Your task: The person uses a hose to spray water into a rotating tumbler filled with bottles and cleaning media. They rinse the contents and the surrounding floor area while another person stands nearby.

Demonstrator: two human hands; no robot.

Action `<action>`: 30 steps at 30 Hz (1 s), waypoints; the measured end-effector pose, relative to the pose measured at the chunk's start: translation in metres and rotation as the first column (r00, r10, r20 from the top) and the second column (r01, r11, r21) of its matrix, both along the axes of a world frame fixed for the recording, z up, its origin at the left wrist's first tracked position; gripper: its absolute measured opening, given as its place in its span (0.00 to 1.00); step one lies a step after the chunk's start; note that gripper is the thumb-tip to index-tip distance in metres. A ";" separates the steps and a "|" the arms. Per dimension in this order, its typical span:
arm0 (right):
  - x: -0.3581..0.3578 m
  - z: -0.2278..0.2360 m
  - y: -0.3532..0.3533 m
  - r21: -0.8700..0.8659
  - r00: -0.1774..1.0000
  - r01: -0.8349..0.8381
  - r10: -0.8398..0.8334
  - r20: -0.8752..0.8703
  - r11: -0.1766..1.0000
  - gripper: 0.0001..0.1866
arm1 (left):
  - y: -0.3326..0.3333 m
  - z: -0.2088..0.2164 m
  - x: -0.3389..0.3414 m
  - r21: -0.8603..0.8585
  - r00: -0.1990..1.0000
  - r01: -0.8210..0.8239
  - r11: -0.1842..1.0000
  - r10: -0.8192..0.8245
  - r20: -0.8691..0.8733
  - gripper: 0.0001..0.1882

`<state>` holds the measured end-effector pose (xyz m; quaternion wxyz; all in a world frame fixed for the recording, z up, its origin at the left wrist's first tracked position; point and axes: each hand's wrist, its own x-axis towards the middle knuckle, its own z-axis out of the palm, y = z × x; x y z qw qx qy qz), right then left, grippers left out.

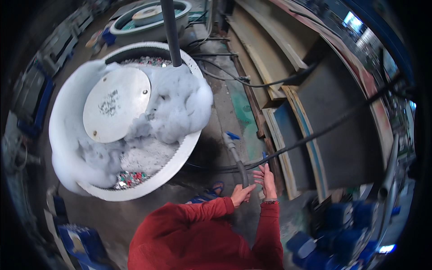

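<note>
Holding hose [243, 174], left hand [241, 195]; blue container label [78, 241] blurred.

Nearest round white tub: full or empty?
Not empty: the tub is heaped with foam that spills over its rim, and small coloured pieces show inside. Cannot tell how deep those go.
</note>
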<state>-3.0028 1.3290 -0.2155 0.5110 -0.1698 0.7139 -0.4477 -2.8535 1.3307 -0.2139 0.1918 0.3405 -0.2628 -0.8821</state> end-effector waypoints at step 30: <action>-0.026 0.046 -0.224 -0.159 -0.062 -0.987 0.976 0.209 -0.029 0.38 | 0.013 -0.014 -0.211 -0.273 0.679 -0.624 0.732 0.681 0.275 0.27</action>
